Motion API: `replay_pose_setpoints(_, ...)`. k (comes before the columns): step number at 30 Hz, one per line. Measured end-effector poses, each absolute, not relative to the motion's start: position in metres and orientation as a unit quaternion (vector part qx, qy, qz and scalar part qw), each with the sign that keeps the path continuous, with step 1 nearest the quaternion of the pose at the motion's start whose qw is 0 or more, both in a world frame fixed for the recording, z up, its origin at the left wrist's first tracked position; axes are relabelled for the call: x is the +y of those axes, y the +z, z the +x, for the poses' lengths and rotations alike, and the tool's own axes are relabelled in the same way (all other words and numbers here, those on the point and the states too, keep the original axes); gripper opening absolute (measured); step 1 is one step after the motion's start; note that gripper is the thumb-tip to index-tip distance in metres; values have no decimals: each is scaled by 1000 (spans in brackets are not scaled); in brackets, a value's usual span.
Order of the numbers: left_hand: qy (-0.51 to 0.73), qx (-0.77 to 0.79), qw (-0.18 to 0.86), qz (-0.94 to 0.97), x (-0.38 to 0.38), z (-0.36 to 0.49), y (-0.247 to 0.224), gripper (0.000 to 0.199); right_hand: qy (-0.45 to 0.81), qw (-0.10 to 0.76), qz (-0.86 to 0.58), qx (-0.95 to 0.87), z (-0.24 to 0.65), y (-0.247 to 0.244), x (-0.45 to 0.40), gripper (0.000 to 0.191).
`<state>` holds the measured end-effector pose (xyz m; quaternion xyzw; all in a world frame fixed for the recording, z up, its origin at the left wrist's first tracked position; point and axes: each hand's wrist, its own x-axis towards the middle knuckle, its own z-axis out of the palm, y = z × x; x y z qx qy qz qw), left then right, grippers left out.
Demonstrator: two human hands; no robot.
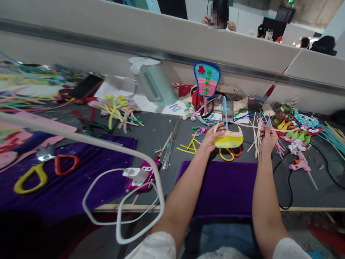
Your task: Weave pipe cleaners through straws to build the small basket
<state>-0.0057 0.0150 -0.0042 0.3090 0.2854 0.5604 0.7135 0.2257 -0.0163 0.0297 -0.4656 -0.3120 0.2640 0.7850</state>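
Observation:
My left hand [211,138] grips the left edge of a small pipe-cleaner craft piece [229,140], yellow below with a pale peach outline along its top. A light blue pipe-cleaner stem [225,111] with a crossbar stands up behind it. Off to the right, my right hand [268,137] is closed, fingertips pinched on a pale peach pipe cleaner [283,130] that sticks out to the right. Under that hand lie several pale pipe cleaners [254,138]. Red-and-yellow handled scissors [226,154] rest just below the craft piece, their blades hidden.
A purple cloth [223,187] lies before me. At right are a pink glue gun [299,163] and its black cord. A kettle [157,81] and a decorated fan shape [207,79] stand behind. A white cable [140,154] loops across the left, near a magenta power strip [144,174] and larger scissors [44,158].

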Motion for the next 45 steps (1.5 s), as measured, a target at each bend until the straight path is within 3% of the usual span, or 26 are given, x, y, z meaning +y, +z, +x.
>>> replay_pose_setpoints(9,540,268,727,328,13,-4,-4,59,299,766,-461,-333,221,26,-14,38)
replay_pose_setpoints(20,548,303,705,333,14,-3,-4,64,221,758,-488,-372,223,31,-19,38)
replay_pose_setpoints(28,516,265,729,363,6,-1,3,59,383,745,-447,-313,220,22,-11,39)
replay_pose_setpoints(35,492,264,745,364,3,6,3,54,481,686,-452,-306,200,18,-8,39)
replay_pose_setpoints(42,495,290,745,341,5,5,2,48,494,638,-449,-384,187,13,-7,34)
replay_pose_setpoints(45,514,305,732,326,7,3,0,45,454,665,-462,-372,191,11,-5,34)
